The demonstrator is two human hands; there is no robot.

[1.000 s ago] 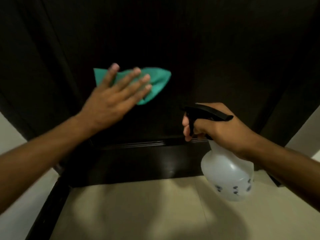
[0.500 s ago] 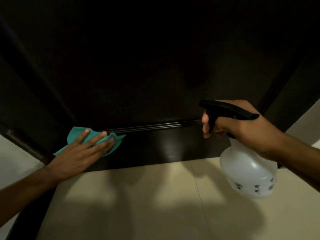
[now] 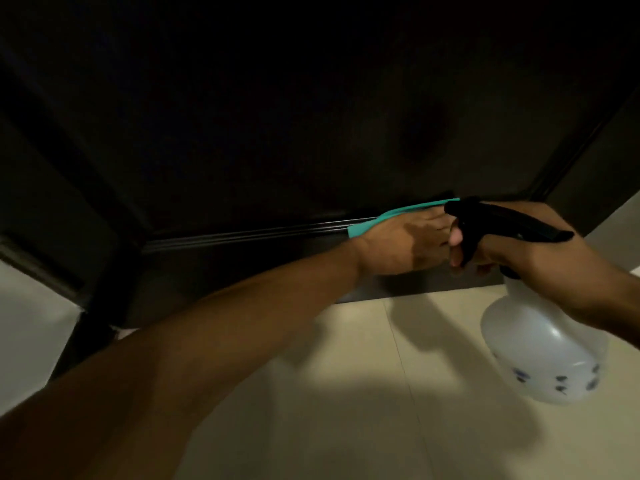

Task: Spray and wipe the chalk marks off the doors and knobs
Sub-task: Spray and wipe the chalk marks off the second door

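A dark wooden door (image 3: 277,133) fills the upper view, with a grooved moulding low down. My left hand (image 3: 401,240) presses a teal cloth (image 3: 391,216) flat against that moulding at the right part of the door; its fingertips are hidden behind the sprayer. My right hand (image 3: 533,261) grips the neck of a translucent white spray bottle (image 3: 543,355) with a black trigger head (image 3: 498,223), held just right of and in front of the left hand. No chalk marks show in the dim light.
Beige floor tiles (image 3: 346,393) lie below the door. The dark door frame (image 3: 104,271) runs down at the left beside a pale wall (image 3: 27,323), and another frame edge and a pale wall stand at the far right.
My left hand has swept the cloth along the lower moulding from the door's left side to its right, ending beside the sprayer. The right hand with the bottle has stayed about where it was.
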